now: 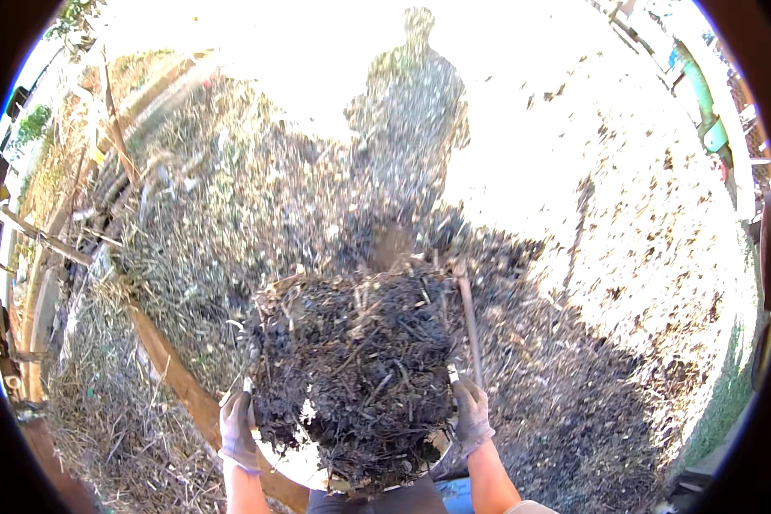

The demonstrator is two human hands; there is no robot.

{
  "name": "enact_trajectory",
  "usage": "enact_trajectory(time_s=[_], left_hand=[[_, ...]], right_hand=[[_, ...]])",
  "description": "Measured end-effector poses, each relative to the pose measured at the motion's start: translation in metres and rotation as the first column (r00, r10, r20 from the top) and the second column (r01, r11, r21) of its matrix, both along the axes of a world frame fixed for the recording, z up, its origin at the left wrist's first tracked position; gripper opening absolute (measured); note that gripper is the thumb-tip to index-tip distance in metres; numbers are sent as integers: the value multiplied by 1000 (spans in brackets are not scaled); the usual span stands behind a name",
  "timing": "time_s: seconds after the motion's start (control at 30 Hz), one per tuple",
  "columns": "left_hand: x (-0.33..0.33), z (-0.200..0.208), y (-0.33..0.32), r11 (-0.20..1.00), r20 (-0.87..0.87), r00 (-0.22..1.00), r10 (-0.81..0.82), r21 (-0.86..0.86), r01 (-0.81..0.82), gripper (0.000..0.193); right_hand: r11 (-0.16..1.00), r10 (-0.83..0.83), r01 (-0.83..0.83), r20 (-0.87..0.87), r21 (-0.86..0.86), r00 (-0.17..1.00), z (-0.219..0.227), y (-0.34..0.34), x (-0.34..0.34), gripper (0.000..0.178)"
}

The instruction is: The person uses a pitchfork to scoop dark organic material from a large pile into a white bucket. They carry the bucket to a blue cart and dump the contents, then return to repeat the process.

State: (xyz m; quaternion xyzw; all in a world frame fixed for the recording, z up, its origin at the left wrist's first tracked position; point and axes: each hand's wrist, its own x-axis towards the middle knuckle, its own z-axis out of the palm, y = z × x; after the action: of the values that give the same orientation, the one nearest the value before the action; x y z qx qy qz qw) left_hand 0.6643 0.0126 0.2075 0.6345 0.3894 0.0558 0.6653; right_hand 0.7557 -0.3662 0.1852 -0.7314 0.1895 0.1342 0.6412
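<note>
A pale, round-rimmed tub [295,463] is held out in front of my body, heaped with dark compost [360,351] mixed with straw and twigs. The heap covers most of the tub, so only its near rim shows plainly. On the left side, my gloved left hand [238,426] is closed around the tub's edge, its thumb lying along the top. My gloved right hand [471,418] grips the opposite edge in the same way. The undersides of both hands are hidden.
A wooden handle [469,321] stands just beyond the tub at the right. To the left, a wooden plank [171,368] crosses the straw-littered ground [231,171]. Branches [51,244] edge the far left; a green pipe [696,81] is at the upper right. My shadow falls ahead.
</note>
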Motion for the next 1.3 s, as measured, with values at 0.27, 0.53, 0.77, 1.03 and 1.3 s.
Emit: enact_trajectory(time_s=[0.27, 0.53, 0.77, 1.03, 1.3], left_hand=[[76, 123, 69, 917, 40, 991, -129, 385, 104, 25], [290, 180, 182, 784, 184, 908, -375, 585, 205, 31], [532, 286, 177, 936, 320, 886, -336, 215, 277, 27], [860, 327, 124, 893, 355, 894, -275, -251, 374, 29], [1218, 379, 43, 262, 182, 503, -845, 961, 91, 28]], right_hand=[[992, 29, -44, 131, 117, 991, 119, 75, 122, 30], [958, -178, 150, 96, 243, 979, 159, 149, 286, 35], [962, -245, 204, 245, 182, 938, 299, 161, 469, 42], [921, -389, 356, 327, 158, 861, 334, 101, 740, 40], [918, -395, 380, 381, 117, 836, 404, -1, 1061, 42]])
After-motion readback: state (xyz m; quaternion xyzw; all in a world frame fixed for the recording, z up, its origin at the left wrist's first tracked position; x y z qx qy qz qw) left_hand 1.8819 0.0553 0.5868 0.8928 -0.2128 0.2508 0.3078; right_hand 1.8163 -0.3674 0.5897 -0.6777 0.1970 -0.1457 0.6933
